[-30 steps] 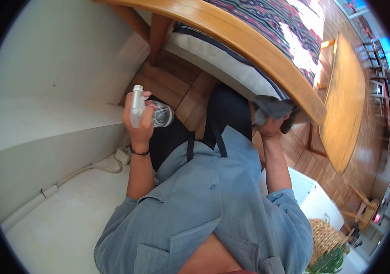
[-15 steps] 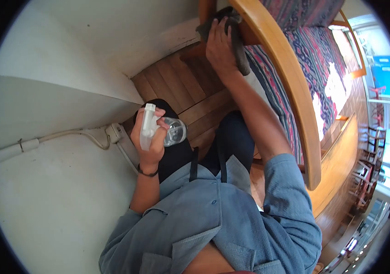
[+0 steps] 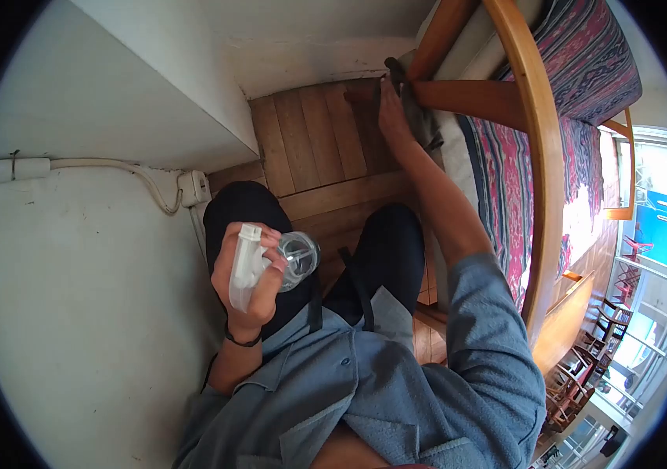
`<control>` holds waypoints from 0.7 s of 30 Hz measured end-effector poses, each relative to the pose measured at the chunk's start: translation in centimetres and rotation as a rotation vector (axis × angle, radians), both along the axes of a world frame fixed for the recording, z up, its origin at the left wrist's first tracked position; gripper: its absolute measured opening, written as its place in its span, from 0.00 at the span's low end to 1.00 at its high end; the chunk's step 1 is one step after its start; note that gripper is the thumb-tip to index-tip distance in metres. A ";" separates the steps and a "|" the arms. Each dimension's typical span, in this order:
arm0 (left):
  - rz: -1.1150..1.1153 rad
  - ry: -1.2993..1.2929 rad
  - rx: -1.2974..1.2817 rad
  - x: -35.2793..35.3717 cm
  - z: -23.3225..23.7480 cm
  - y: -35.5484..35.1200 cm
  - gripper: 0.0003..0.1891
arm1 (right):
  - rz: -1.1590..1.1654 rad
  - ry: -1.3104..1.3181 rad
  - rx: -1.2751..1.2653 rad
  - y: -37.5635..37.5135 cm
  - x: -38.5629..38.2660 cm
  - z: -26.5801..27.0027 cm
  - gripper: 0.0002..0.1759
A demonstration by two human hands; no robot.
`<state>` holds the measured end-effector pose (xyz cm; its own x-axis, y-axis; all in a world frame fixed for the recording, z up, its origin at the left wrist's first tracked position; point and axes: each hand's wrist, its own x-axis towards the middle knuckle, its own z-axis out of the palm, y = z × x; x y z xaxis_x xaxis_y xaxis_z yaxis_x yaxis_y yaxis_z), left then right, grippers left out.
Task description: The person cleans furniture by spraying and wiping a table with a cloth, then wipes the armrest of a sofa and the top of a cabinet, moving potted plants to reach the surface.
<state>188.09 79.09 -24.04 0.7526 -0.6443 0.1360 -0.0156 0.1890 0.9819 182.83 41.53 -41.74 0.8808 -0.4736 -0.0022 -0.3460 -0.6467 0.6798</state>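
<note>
As left [image 3: 254, 277] holds one bottle [image 3: 299, 263], right [image 3: 394, 123] touches cloth [image 3: 426, 127].

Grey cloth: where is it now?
Head view, upper part, right of centre: the grey cloth is at the right hand, up against the wooden seat frame, near the wall.

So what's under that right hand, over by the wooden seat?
Under the right hand is a dark cloth, against the wooden seat frame. Some shows beyond the fingertips and beside the hand. The hand hides the rest, and the wood beneath the cloth is covered.
</note>
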 end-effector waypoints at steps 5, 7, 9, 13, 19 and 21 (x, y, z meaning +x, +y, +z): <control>-0.025 -0.051 -0.005 -0.3 -0.3 0.0 0.13 | -0.073 -0.366 -0.079 0.4 1.4 9.1 0.33; -0.023 -0.025 -0.014 -0.2 -0.1 -0.4 0.12 | -0.099 -0.452 -0.136 0.3 2.8 14.6 0.33; -0.020 -0.024 -0.020 -0.3 0.0 -0.6 0.12 | 0.016 -0.633 -0.178 -2.3 4.4 18.9 0.33; -0.030 -0.062 -0.029 0.1 -0.1 -1.1 0.13 | 0.271 -1.034 0.272 -6.5 5.9 19.6 0.30; -0.067 -0.099 -0.019 0.7 -0.6 -1.2 0.15 | -0.074 -0.542 -0.196 0.5 2.5 14.5 0.32; -0.059 -0.093 -0.008 0.8 -0.7 -1.1 0.15 | -0.149 -0.428 -0.213 2.7 1.2 12.2 0.30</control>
<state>188.94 78.02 -24.73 0.6973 -0.6858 0.2087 -0.0947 0.2004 0.9751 184.06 44.28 -29.58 0.7041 -0.5449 0.4553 -0.7010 -0.4314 0.5678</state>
